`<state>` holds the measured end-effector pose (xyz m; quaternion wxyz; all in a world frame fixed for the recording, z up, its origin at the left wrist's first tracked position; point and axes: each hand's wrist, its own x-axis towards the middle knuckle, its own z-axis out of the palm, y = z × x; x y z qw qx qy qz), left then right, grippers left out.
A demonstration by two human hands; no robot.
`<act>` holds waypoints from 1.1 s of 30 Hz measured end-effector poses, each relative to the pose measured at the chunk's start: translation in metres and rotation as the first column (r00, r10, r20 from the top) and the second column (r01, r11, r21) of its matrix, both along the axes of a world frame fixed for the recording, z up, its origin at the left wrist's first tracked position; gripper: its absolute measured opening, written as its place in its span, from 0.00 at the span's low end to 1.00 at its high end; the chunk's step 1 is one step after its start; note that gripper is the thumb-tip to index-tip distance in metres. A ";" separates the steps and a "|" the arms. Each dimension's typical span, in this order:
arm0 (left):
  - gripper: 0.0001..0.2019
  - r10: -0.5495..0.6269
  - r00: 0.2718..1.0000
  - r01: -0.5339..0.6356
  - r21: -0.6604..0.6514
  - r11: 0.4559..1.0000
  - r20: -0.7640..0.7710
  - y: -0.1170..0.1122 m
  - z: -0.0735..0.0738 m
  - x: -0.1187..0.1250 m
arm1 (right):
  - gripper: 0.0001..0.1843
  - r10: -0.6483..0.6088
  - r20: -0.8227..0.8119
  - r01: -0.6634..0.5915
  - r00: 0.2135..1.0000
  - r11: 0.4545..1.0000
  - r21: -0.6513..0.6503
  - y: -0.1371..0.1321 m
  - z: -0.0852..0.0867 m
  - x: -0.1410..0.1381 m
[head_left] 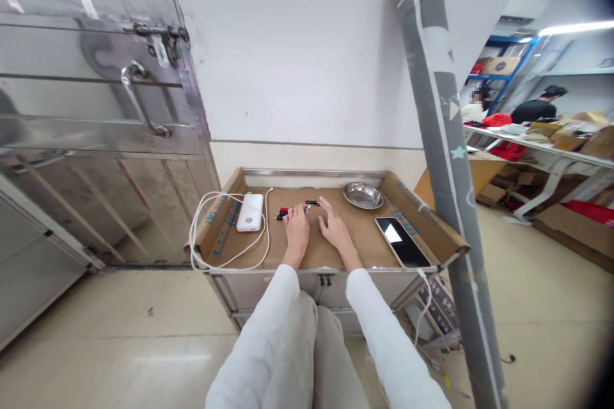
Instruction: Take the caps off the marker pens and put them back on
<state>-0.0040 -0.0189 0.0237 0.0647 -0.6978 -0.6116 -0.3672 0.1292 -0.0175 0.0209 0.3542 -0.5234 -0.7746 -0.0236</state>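
Observation:
Both my hands rest on a low metal table point(268, 281) lined with brown cardboard. My left hand point(296, 230) lies palm down, its fingertips touching a cluster of small red and black parts point(283, 213). My right hand point(334, 227) lies flat with fingers spread, its fingertips close to a small black part point(312, 202). Neither hand holds anything. White sleeves cover both forearms.
A white power bank point(250, 212) with a looping white cable point(201, 236) lies left of my hands. A round metal dish point(363, 195) sits at the back right, a phone point(401, 241) at the front right. A grey rolled mat point(444, 140) leans right; a steel door point(96, 102) stands left. People work far right.

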 end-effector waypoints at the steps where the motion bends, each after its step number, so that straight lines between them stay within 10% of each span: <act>1: 0.10 0.049 0.999 -0.049 -0.013 0.999 0.001 -0.003 0.000 -0.001 | 0.32 -0.035 -0.003 0.034 0.999 0.999 -0.006 0.002 -0.002 0.000; 15: 0.15 0.263 0.954 -0.277 -0.085 0.957 -0.140 -0.017 -0.006 -0.006 | 0.18 -0.249 0.170 0.266 0.953 0.960 -0.086 0.007 -0.009 -0.002; 33: 0.13 0.158 0.977 -0.174 -0.106 0.979 -0.147 -0.013 -0.005 -0.005 | 0.22 -0.205 0.190 0.228 0.960 0.968 -0.107 0.029 -0.003 -0.015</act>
